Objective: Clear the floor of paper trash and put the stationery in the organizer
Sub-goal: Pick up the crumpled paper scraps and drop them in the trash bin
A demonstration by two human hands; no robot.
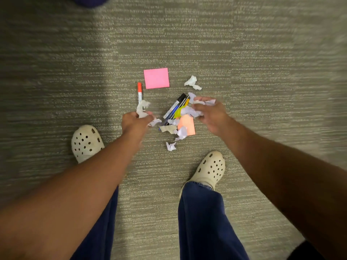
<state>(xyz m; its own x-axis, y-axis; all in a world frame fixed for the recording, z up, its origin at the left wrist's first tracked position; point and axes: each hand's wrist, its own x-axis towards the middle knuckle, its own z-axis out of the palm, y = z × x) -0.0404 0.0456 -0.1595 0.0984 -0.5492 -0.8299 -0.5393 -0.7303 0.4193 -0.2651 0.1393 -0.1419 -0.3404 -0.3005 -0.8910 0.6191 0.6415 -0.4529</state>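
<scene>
Stationery and torn white paper lie in a small heap on the grey carpet. My left hand [134,121] grips a crumpled white scrap [142,109] that sticks up from its fingers. My right hand [211,115] holds several crumpled white scraps [193,110]. Between the hands lie a bundle of markers [175,107], a yellow highlighter [179,112] and an orange sticky pad [186,125]. More paper scraps [170,146] lie just below them. An orange-capped marker [139,91] lies left of a pink sticky pad [156,78]. Another white scrap [192,82] rests to the pad's right.
My two feet in cream clogs, the left foot [85,142] and the right foot [210,168], stand on the carpet on either side below the heap. A dark blue object [90,0] shows at the top edge. No organizer or bin is in view.
</scene>
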